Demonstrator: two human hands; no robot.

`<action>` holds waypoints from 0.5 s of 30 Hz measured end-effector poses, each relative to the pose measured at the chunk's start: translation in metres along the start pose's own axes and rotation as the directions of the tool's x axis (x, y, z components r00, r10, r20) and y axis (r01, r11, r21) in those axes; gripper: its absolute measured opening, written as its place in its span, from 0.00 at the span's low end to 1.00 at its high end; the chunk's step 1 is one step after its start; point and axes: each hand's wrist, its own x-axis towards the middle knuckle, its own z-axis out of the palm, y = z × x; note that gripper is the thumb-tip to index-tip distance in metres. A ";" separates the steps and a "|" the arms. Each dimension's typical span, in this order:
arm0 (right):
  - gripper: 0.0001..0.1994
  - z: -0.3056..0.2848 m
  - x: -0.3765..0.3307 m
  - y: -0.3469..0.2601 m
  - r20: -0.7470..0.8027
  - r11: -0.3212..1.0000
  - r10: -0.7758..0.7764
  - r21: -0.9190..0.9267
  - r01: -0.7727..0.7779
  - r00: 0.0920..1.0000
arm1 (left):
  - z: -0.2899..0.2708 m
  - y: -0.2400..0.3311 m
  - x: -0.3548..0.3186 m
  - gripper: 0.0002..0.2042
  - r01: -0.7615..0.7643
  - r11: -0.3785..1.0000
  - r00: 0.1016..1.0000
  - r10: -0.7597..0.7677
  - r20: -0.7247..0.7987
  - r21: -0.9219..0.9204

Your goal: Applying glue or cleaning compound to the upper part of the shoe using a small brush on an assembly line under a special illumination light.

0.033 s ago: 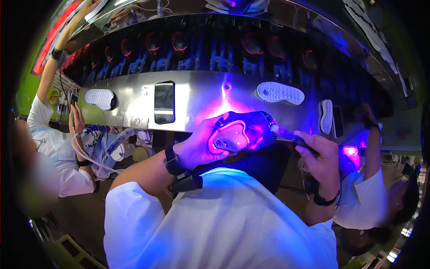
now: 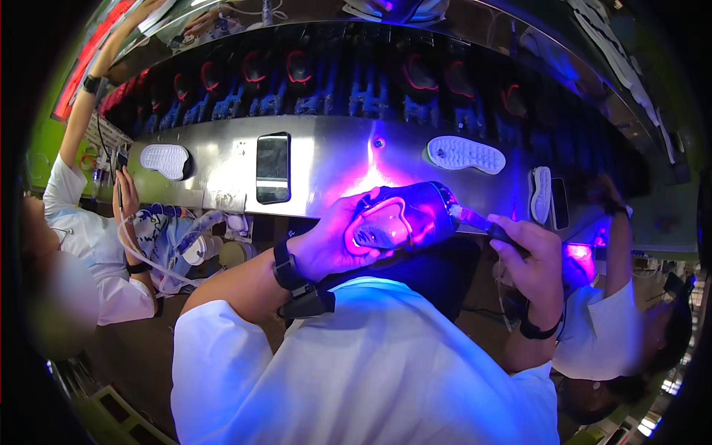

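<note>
My left hand (image 2: 335, 236) is wrapped around the heel end of a dark shoe upper (image 2: 424, 213), lit purple and pink. Its opening has a pink-red glowing rim and faces up. In my right hand (image 2: 535, 259) is a brush (image 2: 498, 231) with a dark handle, gripped between thumb and fingers. The pale brush tip meets the toe end of the upper; whether it presses there or just hovers is hard to tell. Beyond the upper, a white shoe sole (image 2: 466, 154) lies on the metal bench (image 2: 326, 159).
A phone (image 2: 273, 168) lies on the bench left of centre, with another white sole (image 2: 165, 161) farther left. At right are a third sole (image 2: 540, 194) and another phone (image 2: 560, 202). Behind runs a row of dark shoe uppers (image 2: 299, 67). Co-workers sit on both sides.
</note>
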 end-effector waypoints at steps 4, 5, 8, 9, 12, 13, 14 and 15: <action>0.21 0.005 0.024 -0.004 0.024 0.998 -0.063 -0.022 0.064 0.998 | 0.001 0.000 -0.014 0.32 0.110 0.958 0.985 -0.141 -0.102 -0.266; 0.21 0.007 0.028 -0.004 0.034 0.998 -0.062 -0.026 0.063 0.997 | -0.007 0.001 -0.015 0.32 0.109 0.955 0.986 -0.140 -0.096 -0.275; 0.20 0.020 0.037 0.001 0.043 0.995 -0.096 0.010 0.096 0.994 | -0.031 0.002 -0.012 0.37 0.307 0.835 0.952 -0.271 0.145 -0.457; 0.20 0.027 0.039 0.005 0.024 0.994 -0.093 0.056 0.092 0.995 | -0.033 0.002 -0.012 0.37 0.308 0.835 0.951 -0.266 0.155 -0.457; 0.19 0.041 0.044 0.011 -0.001 0.989 -0.115 0.094 0.115 0.993 | -0.039 -0.002 -0.014 0.38 0.196 0.859 0.978 -0.206 0.032 -0.473; 0.19 0.045 0.045 0.012 -0.013 0.986 -0.136 0.095 0.136 0.991 | -0.042 -0.003 -0.014 0.39 0.198 0.867 0.978 -0.204 0.037 -0.457; 0.18 0.050 0.044 0.015 -0.032 0.981 -0.171 0.093 0.173 0.985 | -0.044 -0.004 -0.014 0.40 0.199 0.875 0.979 -0.202 0.042 -0.440; 0.18 0.055 0.041 0.020 -0.027 0.981 -0.175 0.084 0.177 0.984 | -0.046 -0.006 -0.012 0.40 0.201 0.875 0.979 -0.199 0.052 -0.440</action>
